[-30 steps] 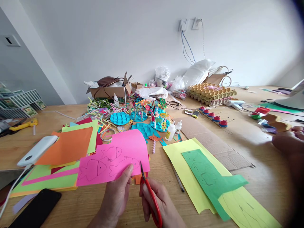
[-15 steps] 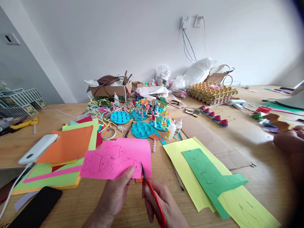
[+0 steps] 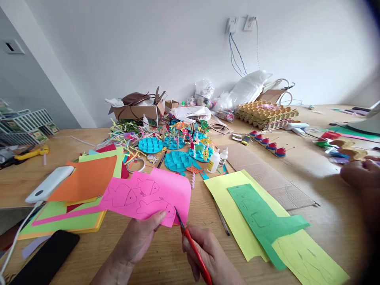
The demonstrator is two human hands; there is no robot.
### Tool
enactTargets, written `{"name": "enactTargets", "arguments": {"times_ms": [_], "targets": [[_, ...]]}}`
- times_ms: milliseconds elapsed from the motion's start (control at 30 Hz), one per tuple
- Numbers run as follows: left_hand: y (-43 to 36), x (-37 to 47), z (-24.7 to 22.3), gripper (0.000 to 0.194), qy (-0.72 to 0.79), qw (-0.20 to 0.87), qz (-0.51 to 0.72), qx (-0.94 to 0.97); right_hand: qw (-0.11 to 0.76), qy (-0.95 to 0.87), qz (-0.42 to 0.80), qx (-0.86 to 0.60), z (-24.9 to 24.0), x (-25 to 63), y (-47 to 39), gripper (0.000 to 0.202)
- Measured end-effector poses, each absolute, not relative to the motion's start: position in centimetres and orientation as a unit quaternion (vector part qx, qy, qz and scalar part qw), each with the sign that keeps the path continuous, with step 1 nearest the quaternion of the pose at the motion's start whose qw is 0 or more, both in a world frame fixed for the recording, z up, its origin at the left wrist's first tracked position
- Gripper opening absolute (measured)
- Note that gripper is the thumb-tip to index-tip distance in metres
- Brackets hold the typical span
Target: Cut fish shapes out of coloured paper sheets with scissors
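A sheet of pink paper (image 3: 175, 182) bears several fish outlines drawn in dark pen. My left hand (image 3: 139, 237) pinches its lower edge, thumb on top beside the lowest fish. Red-handled scissors (image 3: 194, 245) are gripped in my right hand (image 3: 208, 249), their blades pointing up and left at the paper. The blades meet the sheet just right of the lowest fish's head, where a cut runs up from the bottom edge. To the right lies green paper (image 3: 258, 217) with drawn shapes, on top of yellow paper (image 3: 225, 198).
Stacked coloured paper (image 3: 86, 182), a white power bank (image 3: 49, 184) and a black phone (image 3: 44, 257) lie left. Blue discs with paper decorations (image 3: 178, 161) and glue bottles (image 3: 213, 161) stand ahead. Egg trays (image 3: 267, 113) sit behind; another person's hand (image 3: 360, 174) is at far right.
The pink sheet has tilted, its right side dropping and bending back. The scissors have shifted slightly right and down with my right hand, blades still at the cut.
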State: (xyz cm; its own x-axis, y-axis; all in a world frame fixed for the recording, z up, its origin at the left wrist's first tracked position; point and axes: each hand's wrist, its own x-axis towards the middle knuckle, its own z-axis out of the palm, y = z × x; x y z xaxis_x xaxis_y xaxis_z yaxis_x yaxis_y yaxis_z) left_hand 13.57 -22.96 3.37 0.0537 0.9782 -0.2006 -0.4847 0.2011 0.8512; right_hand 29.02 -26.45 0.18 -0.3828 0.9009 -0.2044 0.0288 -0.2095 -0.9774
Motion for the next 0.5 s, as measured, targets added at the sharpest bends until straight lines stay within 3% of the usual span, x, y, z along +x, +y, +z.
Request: {"name": "enactTargets", "arguments": {"times_ms": [500], "targets": [[-22.9,13.2,3.7,0.030,0.390,0.706,0.500,0.317,0.284,-0.537,0.651,-0.456,2.6,29.6,-26.6,0.051]]}}
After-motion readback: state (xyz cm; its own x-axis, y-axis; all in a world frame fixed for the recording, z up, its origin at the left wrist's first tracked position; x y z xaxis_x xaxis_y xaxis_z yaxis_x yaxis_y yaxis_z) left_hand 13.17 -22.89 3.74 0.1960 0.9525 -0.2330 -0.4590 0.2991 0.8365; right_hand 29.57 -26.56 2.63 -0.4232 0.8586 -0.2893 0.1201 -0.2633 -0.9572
